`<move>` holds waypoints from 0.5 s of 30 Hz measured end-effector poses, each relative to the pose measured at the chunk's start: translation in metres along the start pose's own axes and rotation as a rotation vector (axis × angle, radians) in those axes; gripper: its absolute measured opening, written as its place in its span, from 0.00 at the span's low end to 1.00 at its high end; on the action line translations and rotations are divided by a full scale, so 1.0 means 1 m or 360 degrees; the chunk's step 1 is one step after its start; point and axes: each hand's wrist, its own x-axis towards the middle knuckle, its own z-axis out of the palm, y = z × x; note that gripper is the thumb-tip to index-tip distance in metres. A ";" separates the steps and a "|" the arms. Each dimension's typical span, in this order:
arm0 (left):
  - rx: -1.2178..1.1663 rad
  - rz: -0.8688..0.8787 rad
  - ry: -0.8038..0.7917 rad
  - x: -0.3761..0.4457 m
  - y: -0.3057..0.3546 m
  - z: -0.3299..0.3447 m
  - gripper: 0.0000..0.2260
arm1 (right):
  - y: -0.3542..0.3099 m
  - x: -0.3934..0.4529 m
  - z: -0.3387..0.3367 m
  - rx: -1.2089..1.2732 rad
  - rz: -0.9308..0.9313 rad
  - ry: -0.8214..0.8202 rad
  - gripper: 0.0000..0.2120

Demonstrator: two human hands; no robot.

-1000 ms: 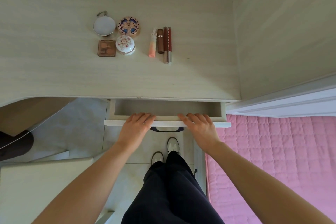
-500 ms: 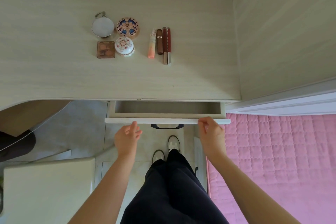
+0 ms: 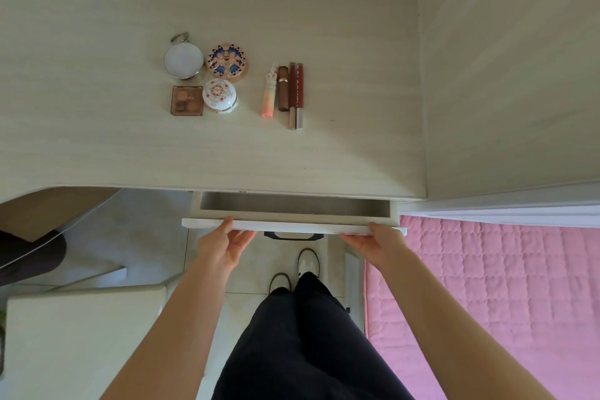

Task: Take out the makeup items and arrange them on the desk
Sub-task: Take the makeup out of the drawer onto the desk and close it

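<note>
Makeup items laid out mid-table; drawer [image 3: 293,204] part-open under the table's [image 3: 97,146] near edge.
Left hand [image 3: 224,245] and right hand [image 3: 378,242], fingers straight, touch the drawer front; four compacts [image 3: 203,75], four lip tubes [image 3: 285,92]; pink bed [image 3: 503,286] beside.

both arms reach forward, bare. left grip [image 3: 224,245] palm up, fingers relaxed, thumb raised. right grip [image 3: 378,242] fingers extended leftward, thumb on top. legs below.

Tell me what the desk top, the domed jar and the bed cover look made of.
Desk top: pale wood-grain laminate or veneer, matte, streaked grain. Domed jar: likely glazed porcelain, glossy white with painted floral pattern and gold trim. Bed cover: pink quilted fabric, stitched in squares.
</note>
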 end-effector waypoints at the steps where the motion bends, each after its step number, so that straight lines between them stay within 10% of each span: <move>1: 0.0011 -0.0002 -0.0008 0.000 0.001 0.002 0.09 | -0.002 0.001 0.001 -0.0025 -0.0007 0.0006 0.17; 15: -0.0060 -0.0013 -0.0046 0.010 0.022 0.036 0.11 | -0.015 0.006 0.026 -0.0030 -0.0198 0.0060 0.12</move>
